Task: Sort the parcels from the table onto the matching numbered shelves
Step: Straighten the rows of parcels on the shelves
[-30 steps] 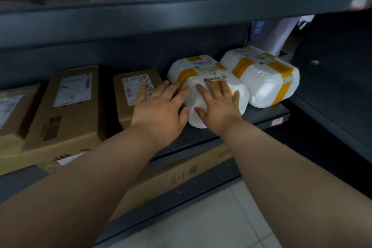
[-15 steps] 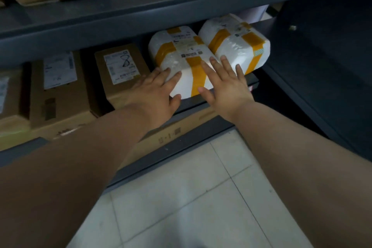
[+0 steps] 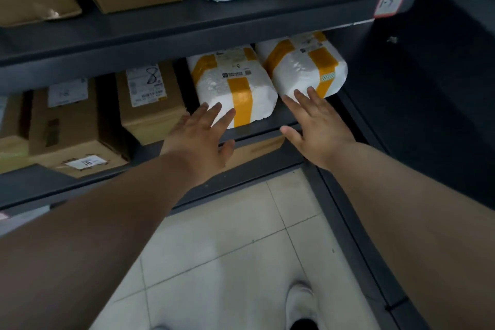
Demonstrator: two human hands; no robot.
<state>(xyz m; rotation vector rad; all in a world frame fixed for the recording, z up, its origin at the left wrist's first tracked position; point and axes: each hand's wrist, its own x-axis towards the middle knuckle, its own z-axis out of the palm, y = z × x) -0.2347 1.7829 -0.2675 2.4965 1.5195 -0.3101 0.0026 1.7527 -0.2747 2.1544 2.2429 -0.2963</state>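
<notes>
Two hands, left hand [image 3: 199,139] and right hand [image 3: 318,126], fingers straight and spread, grip nothing; white parcel [image 3: 235,88] lies on the shelf [image 3: 257,131] just right of the box marked 8 [image 3: 150,104], near the front lip, so a brushing fingertip could drag it off.

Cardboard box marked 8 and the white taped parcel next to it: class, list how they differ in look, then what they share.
The cardboard box is brown with sharp edges; the white parcel is white wrap crossed by yellow tape, with rounded corners. The cardboard box's label bears a handwritten 8; the white parcel's label shows only print. Both lie flat, side by side, on the same shelf.
</notes>
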